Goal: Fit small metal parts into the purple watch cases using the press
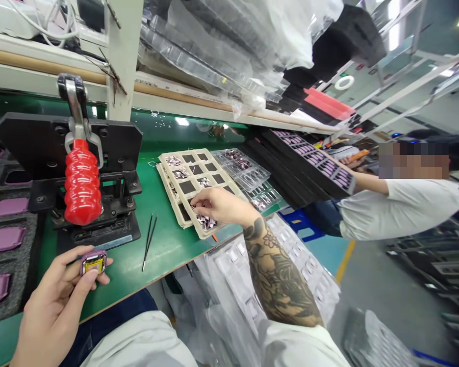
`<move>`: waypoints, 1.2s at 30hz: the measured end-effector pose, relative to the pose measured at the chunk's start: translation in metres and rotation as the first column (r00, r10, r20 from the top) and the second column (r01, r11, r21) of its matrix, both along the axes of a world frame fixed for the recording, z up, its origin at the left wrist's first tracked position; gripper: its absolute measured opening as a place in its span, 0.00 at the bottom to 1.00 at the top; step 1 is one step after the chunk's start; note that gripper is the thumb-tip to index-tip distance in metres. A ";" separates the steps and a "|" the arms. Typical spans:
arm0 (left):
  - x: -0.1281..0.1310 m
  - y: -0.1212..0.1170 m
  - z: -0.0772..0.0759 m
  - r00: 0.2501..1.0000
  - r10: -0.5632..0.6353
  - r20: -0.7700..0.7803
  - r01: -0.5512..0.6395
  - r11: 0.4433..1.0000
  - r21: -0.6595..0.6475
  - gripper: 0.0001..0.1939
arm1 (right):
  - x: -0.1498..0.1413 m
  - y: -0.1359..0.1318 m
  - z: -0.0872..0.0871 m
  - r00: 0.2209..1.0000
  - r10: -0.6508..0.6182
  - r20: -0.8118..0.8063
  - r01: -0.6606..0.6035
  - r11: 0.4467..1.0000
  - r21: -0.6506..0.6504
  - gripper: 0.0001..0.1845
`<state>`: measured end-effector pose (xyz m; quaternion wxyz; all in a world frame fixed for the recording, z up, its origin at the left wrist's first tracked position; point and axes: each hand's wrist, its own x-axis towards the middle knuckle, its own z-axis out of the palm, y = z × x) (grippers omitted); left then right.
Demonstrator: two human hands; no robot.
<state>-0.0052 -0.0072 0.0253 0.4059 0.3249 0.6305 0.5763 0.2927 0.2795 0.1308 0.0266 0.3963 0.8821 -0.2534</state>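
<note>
My left hand grips a small purple device housing between thumb and fingers, its open side showing a yellow part inside. My right hand reaches over a beige compartment tray, fingers pinched together at a front compartment of small shiny parts. Whether a part sits between those fingertips is hidden. A pair of dark tweezers lies on the green bench between my hands. Behind my left hand stands a black toggle press with a red handle.
A dark foam tray holding purple housings lies at the left. Clear plastic trays with small parts sit beyond the beige tray. A co-worker sits at the right beside stacked black trays. White trays stand below the bench edge.
</note>
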 end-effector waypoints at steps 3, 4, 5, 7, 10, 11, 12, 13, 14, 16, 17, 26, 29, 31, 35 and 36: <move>-0.001 -0.001 -0.001 1.000 -0.011 -0.001 0.011 1.000 -0.011 0.26 | 0.001 0.011 0.003 0.997 0.078 -0.002 -0.078 0.995 -0.067 0.04; -0.001 -0.002 -0.002 1.000 -0.013 -0.004 0.013 1.000 -0.013 0.26 | 0.002 0.015 0.002 0.995 0.100 -0.012 -0.101 0.990 -0.095 0.04; -0.002 -0.002 -0.004 1.000 -0.015 -0.012 0.015 1.000 -0.012 0.26 | 0.002 0.019 0.002 0.992 0.120 -0.026 -0.123 0.985 -0.121 0.05; -0.004 -0.004 -0.008 0.998 -0.033 -0.054 0.033 0.999 -0.004 0.26 | 0.005 0.024 0.000 0.987 0.148 -0.068 -0.157 0.977 -0.146 0.09; -0.006 -0.005 -0.012 0.983 -0.077 -0.166 0.081 0.997 0.014 0.23 | 0.011 0.021 -0.005 0.978 0.140 -0.152 -0.154 0.984 -0.085 0.15; -0.007 -0.005 -0.013 0.975 -0.092 -0.202 0.097 0.995 0.015 0.23 | 0.013 0.018 -0.008 0.976 0.121 -0.180 -0.131 0.991 -0.041 0.17; -0.007 -0.005 -0.013 0.967 -0.104 -0.234 0.110 0.994 0.014 0.22 | 0.015 0.014 -0.011 0.974 0.097 -0.205 -0.097 0.995 0.012 0.17; -0.008 -0.005 -0.014 0.957 -0.116 -0.264 0.123 0.992 0.011 0.21 | 0.017 0.009 -0.014 0.971 0.071 -0.229 -0.057 0.996 0.070 0.17; -0.009 -0.005 -0.014 0.948 -0.129 -0.292 0.136 0.991 0.004 0.21 | 0.018 0.004 -0.018 0.966 0.047 -0.253 -0.014 0.992 0.128 0.17; -0.011 -0.004 -0.016 0.928 -0.149 -0.340 0.153 0.988 -0.016 0.20 | 0.020 -0.006 -0.026 0.955 0.012 -0.296 0.059 0.971 0.230 0.17; -0.012 -0.004 -0.017 0.919 -0.161 -0.361 0.163 0.986 -0.025 0.20 | 0.020 -0.010 -0.029 0.949 0.005 -0.314 0.084 0.960 0.269 0.18; -0.009 0.002 -0.013 0.868 -0.164 -0.468 0.206 0.978 0.038 0.13 | 0.027 -0.022 -0.049 0.876 -0.049 -0.480 0.271 0.873 0.406 0.09; -0.008 0.004 -0.008 0.866 -0.177 -0.469 0.223 0.974 0.044 0.11 | 0.026 -0.026 -0.052 0.836 -0.095 -0.540 0.368 0.827 0.424 0.04; -0.008 0.005 -0.006 0.867 -0.198 -0.458 0.242 0.969 0.040 0.11 | 0.024 -0.029 -0.053 0.821 -0.095 -0.563 0.386 0.820 0.424 0.03; -0.007 0.005 -0.001 0.866 -0.236 -0.442 0.278 0.960 0.032 0.12 | 0.019 -0.033 -0.052 0.795 -0.074 -0.602 0.391 0.821 0.416 0.04; -0.007 0.005 0.000 0.865 -0.237 -0.442 0.277 0.960 0.028 0.12 | 0.017 -0.036 -0.052 0.784 -0.075 -0.616 0.405 0.814 0.416 0.04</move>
